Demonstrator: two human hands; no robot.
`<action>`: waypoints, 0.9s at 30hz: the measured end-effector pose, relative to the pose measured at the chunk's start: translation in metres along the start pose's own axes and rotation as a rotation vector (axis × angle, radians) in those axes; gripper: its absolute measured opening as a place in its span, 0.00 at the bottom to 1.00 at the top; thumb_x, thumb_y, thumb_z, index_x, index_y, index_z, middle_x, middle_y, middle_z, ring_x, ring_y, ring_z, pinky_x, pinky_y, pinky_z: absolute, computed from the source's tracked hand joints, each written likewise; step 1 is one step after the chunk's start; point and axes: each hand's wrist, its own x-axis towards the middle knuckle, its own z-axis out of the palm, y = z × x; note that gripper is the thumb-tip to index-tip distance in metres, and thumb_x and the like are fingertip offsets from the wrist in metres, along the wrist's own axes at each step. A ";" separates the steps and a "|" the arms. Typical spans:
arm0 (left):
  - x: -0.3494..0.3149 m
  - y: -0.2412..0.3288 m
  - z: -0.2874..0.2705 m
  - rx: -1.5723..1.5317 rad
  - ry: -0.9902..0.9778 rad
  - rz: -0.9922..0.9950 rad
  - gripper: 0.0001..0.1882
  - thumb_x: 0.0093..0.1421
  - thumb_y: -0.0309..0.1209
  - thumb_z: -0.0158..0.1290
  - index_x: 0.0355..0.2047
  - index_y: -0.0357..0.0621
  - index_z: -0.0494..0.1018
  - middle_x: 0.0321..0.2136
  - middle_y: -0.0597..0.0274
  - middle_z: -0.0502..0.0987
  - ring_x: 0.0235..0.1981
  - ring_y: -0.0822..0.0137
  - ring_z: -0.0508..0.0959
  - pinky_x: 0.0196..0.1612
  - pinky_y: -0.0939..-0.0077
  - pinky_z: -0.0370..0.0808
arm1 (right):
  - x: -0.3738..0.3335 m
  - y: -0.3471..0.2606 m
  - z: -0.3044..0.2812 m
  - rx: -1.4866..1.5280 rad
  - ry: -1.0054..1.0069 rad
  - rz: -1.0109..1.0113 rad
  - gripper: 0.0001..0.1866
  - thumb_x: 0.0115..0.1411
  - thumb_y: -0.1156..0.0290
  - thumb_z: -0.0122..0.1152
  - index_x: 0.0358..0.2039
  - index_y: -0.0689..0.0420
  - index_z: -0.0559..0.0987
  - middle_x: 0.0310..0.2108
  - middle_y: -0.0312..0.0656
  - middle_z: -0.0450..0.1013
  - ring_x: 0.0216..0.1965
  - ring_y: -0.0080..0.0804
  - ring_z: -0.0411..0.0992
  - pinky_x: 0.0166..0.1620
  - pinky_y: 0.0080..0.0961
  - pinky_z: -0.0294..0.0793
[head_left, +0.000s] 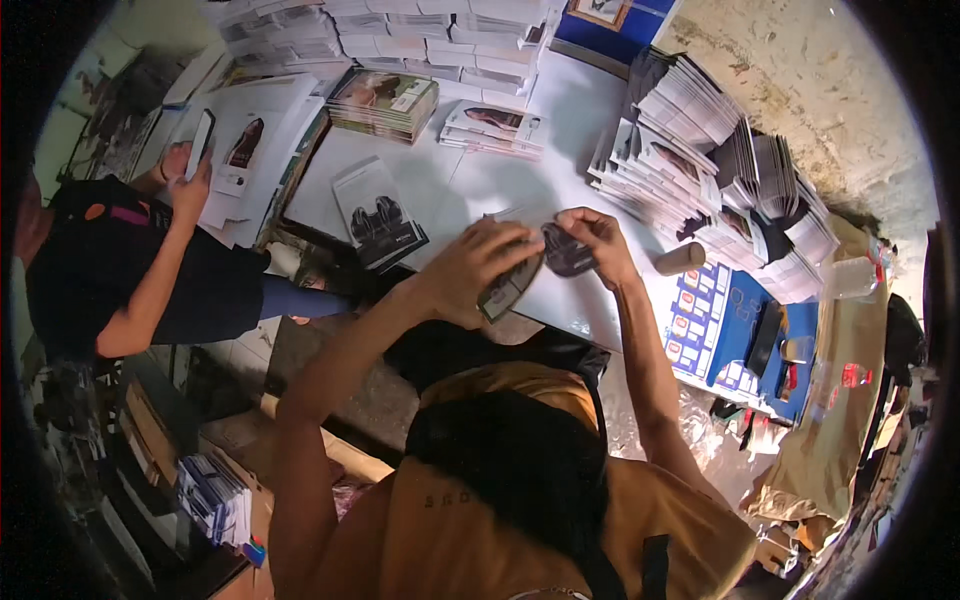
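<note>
Here, at the left of the frame, another person (120, 270) holds up a phone (200, 143). At centre, the left hand (470, 270) grasps a folded printed leaflet (508, 288); just right, the right hand (598, 240) pinches its dark flap (566, 252) over the white table (470, 185). Further right lies a cardboard tube (680, 258).

This looks like a small print-finishing or leaflet-packing workshop. A white worktop (560, 120) is loaded with tall stacks of folded white printed sheets (400, 35) along its far edge, a pile of glossy colour brochures (382, 102), and fanned bundles of leaflets (690, 150) at the right. More printed sheets (215, 495) sit in a cardboard box on the floor. The wall behind is rough, stained plaster (800, 70), and brown wrapping paper (840, 400) lies crumpled beside the worktop.
</note>
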 end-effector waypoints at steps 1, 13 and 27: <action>-0.006 -0.001 0.006 0.061 -0.129 -0.012 0.59 0.36 0.50 0.71 0.69 0.50 0.59 0.67 0.50 0.59 0.69 0.45 0.58 0.71 0.41 0.53 | -0.004 0.001 0.001 -0.003 -0.007 0.017 0.16 0.65 0.72 0.63 0.50 0.68 0.79 0.36 0.45 0.81 0.38 0.25 0.77 0.40 0.21 0.76; 0.010 -0.027 0.092 0.310 0.141 -0.277 0.30 0.69 0.50 0.49 0.63 0.43 0.69 0.68 0.50 0.61 0.69 0.48 0.60 0.70 0.43 0.54 | -0.020 0.016 -0.025 -0.366 0.203 0.033 0.10 0.64 0.72 0.62 0.40 0.68 0.80 0.24 0.37 0.76 0.24 0.17 0.68 0.27 0.20 0.67; 0.010 -0.018 0.115 0.396 0.012 -0.460 0.42 0.64 0.55 0.49 0.68 0.36 0.58 0.68 0.45 0.59 0.72 0.45 0.53 0.70 0.32 0.42 | -0.045 0.029 0.023 -0.164 0.084 -0.004 0.25 0.67 0.69 0.58 0.63 0.63 0.69 0.48 0.41 0.74 0.37 0.22 0.73 0.41 0.18 0.72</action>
